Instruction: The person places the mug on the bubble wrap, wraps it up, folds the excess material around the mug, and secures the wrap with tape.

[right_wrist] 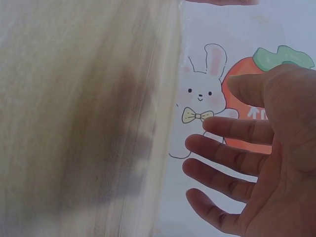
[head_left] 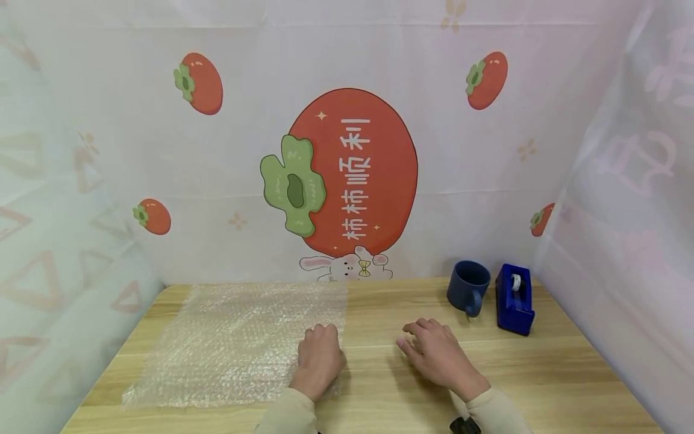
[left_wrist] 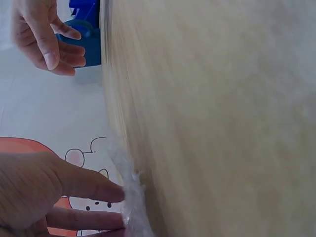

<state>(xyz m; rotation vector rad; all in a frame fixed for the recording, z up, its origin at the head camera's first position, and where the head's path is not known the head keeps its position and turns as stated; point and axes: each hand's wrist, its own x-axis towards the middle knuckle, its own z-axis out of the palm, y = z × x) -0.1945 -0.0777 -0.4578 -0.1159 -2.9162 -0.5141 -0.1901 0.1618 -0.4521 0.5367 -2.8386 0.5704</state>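
Backdrop: white cloth printed with red cartoon fruit [head_left: 374, 181] hangs behind a pale wood-grain table [head_left: 379, 398].
Sheet: we find one clear, rectangular sheet of plastic bubble wrap [head_left: 228, 343] spread over the table's left part, neither folded nor rolled.
Left hand: we note the left hand [head_left: 321, 355] at the sheet's right edge. Its fingers [left_wrist: 89, 218] are bent, with tips and thumb [left_wrist: 91, 186] at the plastic; we cannot tell whether they pinch the edge or merely press it.
Right hand: we record the right hand [head_left: 440, 355] hovering over bare wood, fingers loosely spread, holding nothing.
Mug and dispenser: a dark blue, round, handled mug [head_left: 463, 295] stands upright at the back right, well apart from the sheet; just beside it sits a glossy blue, oblong tape dispenser [head_left: 514, 307], a roll of tape [head_left: 516, 282] in it.
Progress: we judge the work barely begun. Spreading the sheet appears done; folding and taping are not, and both blue items are untouched.
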